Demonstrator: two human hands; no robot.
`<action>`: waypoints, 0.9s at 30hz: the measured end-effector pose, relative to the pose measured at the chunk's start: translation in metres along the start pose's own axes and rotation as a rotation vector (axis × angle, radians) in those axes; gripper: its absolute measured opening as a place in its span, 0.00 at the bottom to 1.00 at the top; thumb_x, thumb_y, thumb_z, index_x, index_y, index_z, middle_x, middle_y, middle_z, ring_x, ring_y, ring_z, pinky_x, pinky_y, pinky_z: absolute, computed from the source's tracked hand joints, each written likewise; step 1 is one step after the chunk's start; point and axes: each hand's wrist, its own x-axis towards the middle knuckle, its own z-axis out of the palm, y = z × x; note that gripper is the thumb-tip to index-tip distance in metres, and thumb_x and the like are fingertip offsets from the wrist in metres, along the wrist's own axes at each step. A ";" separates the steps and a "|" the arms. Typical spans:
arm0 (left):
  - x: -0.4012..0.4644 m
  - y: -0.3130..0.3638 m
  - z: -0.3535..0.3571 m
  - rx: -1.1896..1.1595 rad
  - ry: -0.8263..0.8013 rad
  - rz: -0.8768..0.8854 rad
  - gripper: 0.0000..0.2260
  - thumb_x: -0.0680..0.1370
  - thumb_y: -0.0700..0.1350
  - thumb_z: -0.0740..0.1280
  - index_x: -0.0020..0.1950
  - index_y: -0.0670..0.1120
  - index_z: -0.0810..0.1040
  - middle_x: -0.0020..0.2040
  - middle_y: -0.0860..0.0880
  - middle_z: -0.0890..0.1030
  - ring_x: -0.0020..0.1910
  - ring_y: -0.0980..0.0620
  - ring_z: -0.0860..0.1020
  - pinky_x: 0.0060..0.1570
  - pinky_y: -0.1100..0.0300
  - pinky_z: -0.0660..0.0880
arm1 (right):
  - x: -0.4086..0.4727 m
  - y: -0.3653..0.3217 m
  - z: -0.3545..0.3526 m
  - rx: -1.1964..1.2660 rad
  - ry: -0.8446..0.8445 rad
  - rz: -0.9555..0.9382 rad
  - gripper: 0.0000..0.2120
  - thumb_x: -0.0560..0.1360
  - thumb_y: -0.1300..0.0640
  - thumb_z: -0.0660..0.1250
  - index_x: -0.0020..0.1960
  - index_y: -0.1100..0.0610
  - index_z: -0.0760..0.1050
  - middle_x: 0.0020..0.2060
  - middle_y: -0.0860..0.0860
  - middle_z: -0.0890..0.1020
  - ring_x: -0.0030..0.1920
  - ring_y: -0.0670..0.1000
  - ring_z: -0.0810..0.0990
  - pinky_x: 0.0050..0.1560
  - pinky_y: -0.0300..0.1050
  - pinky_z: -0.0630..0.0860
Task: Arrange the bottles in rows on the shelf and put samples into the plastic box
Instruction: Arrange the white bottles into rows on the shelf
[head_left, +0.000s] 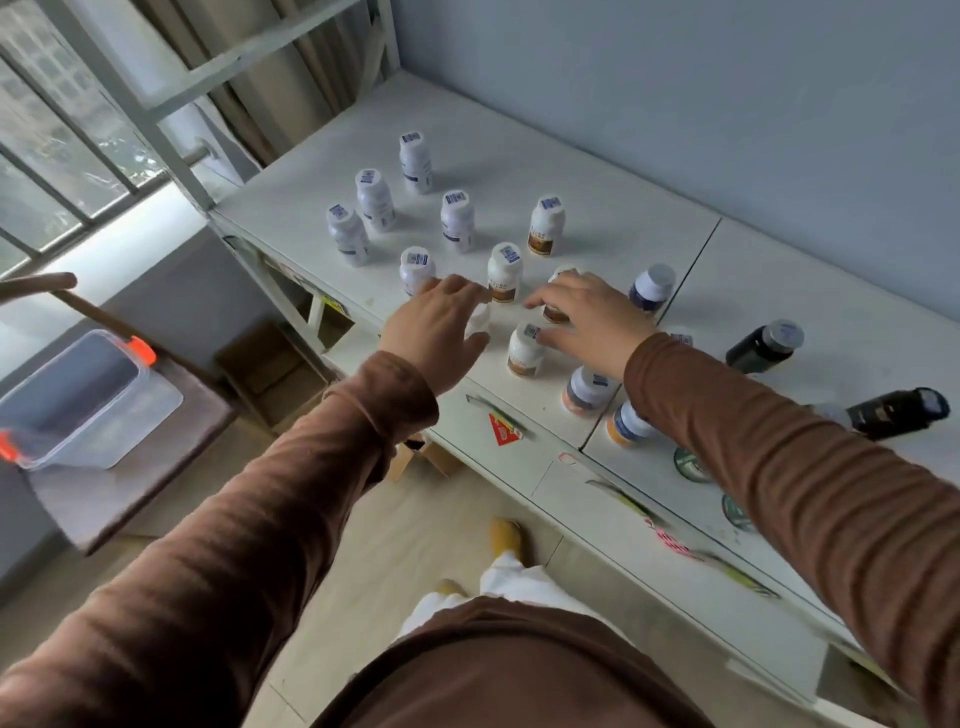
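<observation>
Left hand (434, 325) is curled round a small white bottle (479, 319) with the thumb underneath, though most of that bottle is hidden so I can't say how firm the hold is. Right hand (592, 317) has its fingers spread and draped over a white bottle with a brown label (557, 310); thumb sits by the cap of another brown-label white bottle (525, 349) just in front, and whether it's actually gripping either one I can't tell.

Everything's on the white metal shelf top (519, 171). Using that front brown-label bottle as the anchor: behind it stand two more brown-label ones (505, 273) (546, 226), and further back-left a loose bunch of white bottles with blue labels (375, 200), all upright but not in tidy rows. To its right, half under the brown sleeve (779, 441), are two white bottles with orange bases (587, 389). Beyond those, a dark blue bottle with a white cap (652, 288) and two black bottles lying on their sides (763, 345).

Well off to the left, the clear plastic box with orange clips (88, 400) sits on a brown chair seat (124, 499).
</observation>
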 end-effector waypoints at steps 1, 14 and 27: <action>-0.005 0.001 0.005 -0.006 -0.005 -0.007 0.19 0.76 0.50 0.67 0.66 0.49 0.74 0.63 0.49 0.76 0.60 0.47 0.72 0.58 0.50 0.73 | -0.001 0.000 0.004 -0.006 -0.015 0.000 0.18 0.76 0.52 0.68 0.65 0.51 0.74 0.59 0.53 0.75 0.60 0.55 0.72 0.59 0.48 0.68; -0.014 0.017 0.085 -0.307 -0.149 -0.253 0.23 0.75 0.51 0.69 0.68 0.49 0.71 0.63 0.49 0.77 0.61 0.48 0.75 0.62 0.50 0.72 | 0.014 0.019 0.022 0.053 -0.116 -0.075 0.20 0.75 0.58 0.68 0.66 0.50 0.72 0.58 0.53 0.75 0.57 0.56 0.74 0.57 0.50 0.72; 0.013 0.046 0.054 -1.941 -0.328 -0.675 0.24 0.82 0.60 0.51 0.61 0.42 0.72 0.38 0.41 0.75 0.30 0.49 0.74 0.34 0.60 0.75 | 0.027 0.020 -0.036 0.800 -0.087 0.178 0.20 0.72 0.39 0.70 0.47 0.57 0.74 0.28 0.51 0.74 0.28 0.49 0.68 0.25 0.40 0.67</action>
